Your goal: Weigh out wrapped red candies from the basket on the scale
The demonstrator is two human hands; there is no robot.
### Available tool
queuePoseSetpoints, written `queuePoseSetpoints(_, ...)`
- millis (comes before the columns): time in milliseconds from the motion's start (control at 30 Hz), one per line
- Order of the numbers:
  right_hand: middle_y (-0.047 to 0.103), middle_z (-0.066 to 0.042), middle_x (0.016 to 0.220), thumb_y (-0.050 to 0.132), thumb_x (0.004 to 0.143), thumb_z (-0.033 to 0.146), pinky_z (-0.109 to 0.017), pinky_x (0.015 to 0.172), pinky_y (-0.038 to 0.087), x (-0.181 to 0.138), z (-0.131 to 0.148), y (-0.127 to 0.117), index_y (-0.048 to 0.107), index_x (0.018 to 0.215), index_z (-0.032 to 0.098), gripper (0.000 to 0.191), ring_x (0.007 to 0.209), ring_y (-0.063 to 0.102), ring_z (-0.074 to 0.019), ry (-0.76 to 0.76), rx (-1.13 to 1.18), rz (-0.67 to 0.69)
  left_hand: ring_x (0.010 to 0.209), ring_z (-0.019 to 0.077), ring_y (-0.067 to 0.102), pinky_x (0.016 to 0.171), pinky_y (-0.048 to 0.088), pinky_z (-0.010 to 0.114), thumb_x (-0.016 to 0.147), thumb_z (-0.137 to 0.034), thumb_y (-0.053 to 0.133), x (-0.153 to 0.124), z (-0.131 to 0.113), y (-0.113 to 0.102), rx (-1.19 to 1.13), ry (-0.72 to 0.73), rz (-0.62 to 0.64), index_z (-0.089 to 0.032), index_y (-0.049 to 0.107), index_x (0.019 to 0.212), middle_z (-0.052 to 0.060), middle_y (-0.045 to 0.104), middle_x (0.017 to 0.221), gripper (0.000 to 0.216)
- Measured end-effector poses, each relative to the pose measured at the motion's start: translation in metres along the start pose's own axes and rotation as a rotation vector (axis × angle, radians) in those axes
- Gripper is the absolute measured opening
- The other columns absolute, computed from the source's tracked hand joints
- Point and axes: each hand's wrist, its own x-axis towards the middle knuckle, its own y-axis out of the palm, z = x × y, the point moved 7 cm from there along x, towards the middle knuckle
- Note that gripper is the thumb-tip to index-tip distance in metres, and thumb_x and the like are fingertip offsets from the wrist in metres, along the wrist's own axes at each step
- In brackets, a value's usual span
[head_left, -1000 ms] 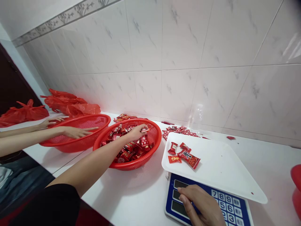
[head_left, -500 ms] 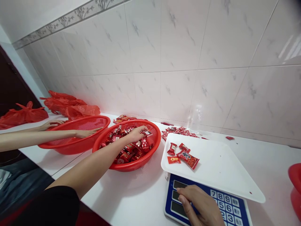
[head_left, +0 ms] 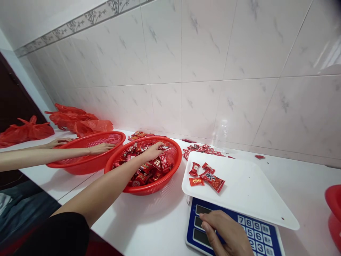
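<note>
My left hand (head_left: pixel 153 152) reaches into a red plastic basket (head_left: pixel 144 190) heaped with small red-wrapped candies (head_left: pixel 144 170). Its fingers are closed on a wrapped candy (head_left: pixel 164 148) near the right inner side. Over the display side of a blue-and-white digital scale (head_left: pixel 197 238) rests my right hand (head_left: pixel 227 231), fingers curled with thumb and forefinger close together. Nothing shows between those fingertips; the palm is hidden. The white scale tray (head_left: pixel 253 188) carries several red packets, the largest being a long snack packet (head_left: pixel 213 180).
At left, another person's hands (head_left: pixel 102 148) are at a second red basket (head_left: pixel 80 169). Red plastic bags (head_left: pixel 71 119) lie behind it. Flat red packets (head_left: pixel 204 150) and a clear bottle (head_left: pixel 221 135) stand by the tiled wall. A red container (head_left: pixel 334 199) is at the right edge.
My left hand has shifted slightly left within the basket. The other person's near hand has moved a little, its fingers now more bent. My right hand and the tray's packets stay put.
</note>
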Motion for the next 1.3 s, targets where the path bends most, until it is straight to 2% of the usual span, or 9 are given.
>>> queuePoseSetpoints(233,0.068,-0.003,0.075,0.052,0.087,0.012,-0.021,0.058,0.052,0.001,0.001,-0.001,0.059,0.104,0.018,0.019,0.065,0.065,-0.0134,-0.011,-0.025,-0.022,0.078,0.0198,0.062,0.072,0.050,0.031,0.072,-0.036,0.061,0.004,0.008,-0.007,-0.199,-0.115,-0.049,-0.020,0.056,0.088,0.001,0.065,0.082,0.023)
queuePoseSetpoints(400,0.069,-0.004,0.076,0.052,0.087,0.013,-0.021,0.059,0.053,0.003,0.003,-0.002,0.059,0.102,0.018,0.017,0.066,0.066,-0.0138,-0.008,-0.029,-0.021,0.074,0.0179,0.066,0.067,0.053,0.030,0.080,-0.039,0.057,0.001,-0.034,-0.001,-0.390,-0.173,0.019,-0.022,0.050,0.101,0.002,0.067,0.085,0.028)
queuePoseSetpoints(500,0.069,-0.004,0.074,0.051,0.087,0.012,-0.022,0.058,0.052,0.004,0.004,-0.002,0.060,0.102,0.018,0.018,0.064,0.065,-0.0139,0.005,-0.021,-0.027,0.072,0.0172,0.066,0.065,0.054,0.030,0.080,-0.036,0.059,-0.009,-0.070,0.021,-0.445,-0.162,0.102,-0.022,0.050,0.102,0.001,0.066,0.083,0.027)
queuePoseSetpoints(700,0.069,-0.005,0.078,0.052,0.086,0.010,-0.022,0.060,0.052,0.005,0.004,-0.001,0.060,0.102,0.018,0.019,0.068,0.065,-0.0146,0.002,0.022,-0.024,0.069,0.0166,0.065,0.061,0.053,0.029,0.087,-0.029,0.048,-0.039,-0.118,0.094,-0.360,-0.051,0.260,-0.023,0.048,0.104,0.000,0.064,0.080,0.019)
queuePoseSetpoints(833,0.068,-0.005,0.075,0.051,0.087,0.011,-0.023,0.058,0.051,0.006,0.006,-0.003,0.061,0.101,0.018,0.018,0.065,0.063,-0.0144,0.013,0.036,-0.061,0.087,0.0211,0.062,0.078,0.051,0.035,0.076,-0.013,0.052,-0.044,-0.132,0.118,-0.198,0.096,0.283,-0.023,0.052,0.101,0.001,0.064,0.092,0.027)
queuePoseSetpoints(933,0.068,-0.005,0.074,0.051,0.088,0.012,-0.024,0.058,0.051,0.007,0.008,-0.004,0.061,0.100,0.017,0.017,0.065,0.062,-0.0147,0.005,0.028,-0.078,0.105,0.0237,0.056,0.094,0.044,0.038,0.066,-0.004,0.053,-0.041,-0.139,0.123,-0.088,0.207,0.297,-0.023,0.056,0.099,0.002,0.062,0.107,0.037)
queuePoseSetpoints(1100,0.068,-0.005,0.075,0.051,0.087,0.010,-0.023,0.059,0.050,0.009,0.012,-0.006,0.060,0.101,0.017,0.018,0.066,0.063,-0.0141,-0.015,0.031,-0.076,0.121,0.0202,0.047,0.105,0.035,0.036,0.066,0.002,0.045,-0.038,-0.142,0.125,-0.004,0.264,0.330,-0.023,0.052,0.114,0.004,0.055,0.126,0.055)
queuePoseSetpoints(1200,0.069,-0.005,0.075,0.050,0.088,0.011,-0.023,0.058,0.050,0.010,0.014,-0.007,0.060,0.100,0.017,0.017,0.065,0.063,-0.0140,-0.020,0.020,-0.076,0.124,0.0206,0.046,0.106,0.034,0.036,0.076,-0.009,0.047,-0.043,-0.144,0.126,0.004,0.266,0.341,-0.022,0.051,0.119,0.005,0.053,0.130,0.045)
queuePoseSetpoints(1300,0.069,-0.004,0.074,0.048,0.089,0.012,-0.023,0.057,0.049,0.012,0.015,-0.007,0.060,0.100,0.018,0.017,0.063,0.062,-0.0134,-0.024,0.008,-0.077,0.131,0.0284,0.037,0.108,0.030,0.045,0.084,-0.044,0.053,-0.055,-0.147,0.134,0.079,0.302,0.401,-0.023,0.047,0.130,0.010,0.046,0.139,0.051)
